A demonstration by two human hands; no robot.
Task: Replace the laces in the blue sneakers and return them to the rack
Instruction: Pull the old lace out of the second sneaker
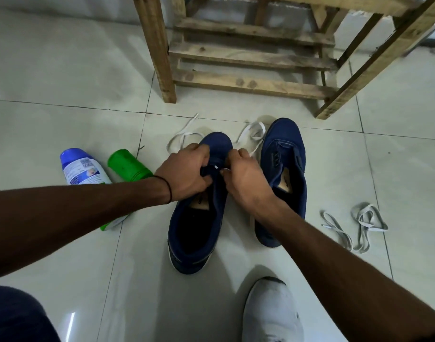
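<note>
View from above, looking down at a pale tiled floor [63, 77]. Two blue sneakers stand side by side in the middle of the frame, toes pointing toward the top.

The centre sneaker [199, 218] is the one being handled. The left hand [187, 174] comes in from the left edge, with a thin black band [169, 191] on its wrist. Its fingers are curled over the sneaker's eyelet area and grip the upper. The right hand [243, 176] comes in from the lower right and pinches a white lace [253, 134] at the same spot. A small white lace tip shows between the two hands. The rest of the lace lies in loose loops on the floor just above the toes of both shoes.

The second sneaker [283, 174] sits just right of the hands, with no lace in its eyelets.

A wooden rack [248, 58] of rough slats stands at the top centre, apart from the shoes. Grey laces [359, 225] lie tangled on the floor at the right, well clear of the sneakers. At the left, partly under the left forearm, lie a white bottle [84, 169] with a blue end and, beside it, a green container [127, 164].

At the bottom of the frame are the person's own white shoe [270, 312] and, in the lower left corner, a dark trouser leg [14, 317].
</note>
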